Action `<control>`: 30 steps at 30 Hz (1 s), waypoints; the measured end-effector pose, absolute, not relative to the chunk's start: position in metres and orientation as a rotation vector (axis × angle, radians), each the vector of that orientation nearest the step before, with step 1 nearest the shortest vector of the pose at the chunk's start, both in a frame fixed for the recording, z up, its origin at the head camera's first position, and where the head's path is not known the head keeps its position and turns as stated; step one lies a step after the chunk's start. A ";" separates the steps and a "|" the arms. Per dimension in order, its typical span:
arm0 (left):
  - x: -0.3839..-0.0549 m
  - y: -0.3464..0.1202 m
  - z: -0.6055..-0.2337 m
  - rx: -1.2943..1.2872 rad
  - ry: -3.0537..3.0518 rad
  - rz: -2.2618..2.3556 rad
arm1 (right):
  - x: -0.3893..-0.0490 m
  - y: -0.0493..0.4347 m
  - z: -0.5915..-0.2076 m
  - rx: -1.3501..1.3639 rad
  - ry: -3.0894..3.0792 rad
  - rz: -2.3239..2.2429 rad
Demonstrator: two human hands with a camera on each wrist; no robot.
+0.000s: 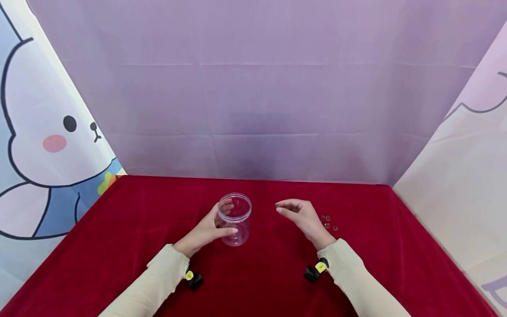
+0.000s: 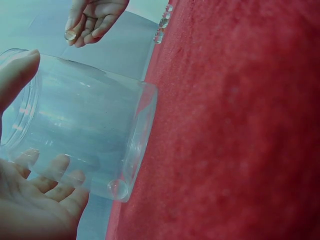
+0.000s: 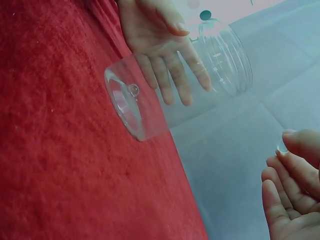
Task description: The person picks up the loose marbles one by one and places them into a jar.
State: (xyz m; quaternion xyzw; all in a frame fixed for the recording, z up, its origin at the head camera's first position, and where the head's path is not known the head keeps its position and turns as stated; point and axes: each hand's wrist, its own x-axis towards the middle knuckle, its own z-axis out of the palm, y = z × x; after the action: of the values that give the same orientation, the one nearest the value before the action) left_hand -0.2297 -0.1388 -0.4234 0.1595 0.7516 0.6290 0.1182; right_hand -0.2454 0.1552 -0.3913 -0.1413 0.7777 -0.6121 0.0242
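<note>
A clear plastic jar point(image 1: 242, 222) without a lid stands upright on the red cloth. My left hand point(image 1: 207, 230) holds it from the left, thumb on the near side and fingers round the far side. One clear glass marble point(image 2: 117, 189) lies at the bottom inside the jar. To the right of the jar and above the cloth, my right hand point(image 1: 299, 216) pinches another clear marble point(image 3: 282, 145) between thumb and fingertips. Several more marbles point(image 1: 327, 225) lie loose on the cloth just right of the right hand.
Red velvet cloth point(image 1: 257, 281) covers the table. A plain purple curtain point(image 1: 253, 88) rises behind its far edge, and printed cartoon panels point(image 1: 35, 132) flank it on both sides. Each wrist wears a small black camera point(image 1: 311, 274).
</note>
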 end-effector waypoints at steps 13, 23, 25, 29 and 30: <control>-0.230 -0.139 -0.426 0.490 2.199 1.843 | -0.241 0.137 -0.388 -0.475 2.365 -1.956; -0.232 -0.140 -0.426 0.469 2.213 1.842 | -0.239 0.120 -0.385 -0.503 2.362 -1.981; -0.233 -0.140 -0.426 0.464 2.211 1.844 | -0.240 0.117 -0.385 -0.516 2.363 -1.988; -0.234 -0.138 -0.426 0.465 2.209 1.845 | -0.239 0.113 -0.383 -0.520 2.343 -2.028; -0.234 -0.138 -0.426 0.466 2.210 1.844 | -0.237 0.112 -0.379 -0.508 2.342 -2.033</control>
State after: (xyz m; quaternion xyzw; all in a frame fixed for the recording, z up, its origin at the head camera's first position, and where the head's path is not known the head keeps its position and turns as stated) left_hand -0.2340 -0.1379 -0.4258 0.1587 0.7531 0.6284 0.1130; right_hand -0.2372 0.1117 -0.3788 -0.1618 0.7451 -0.6470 -0.0005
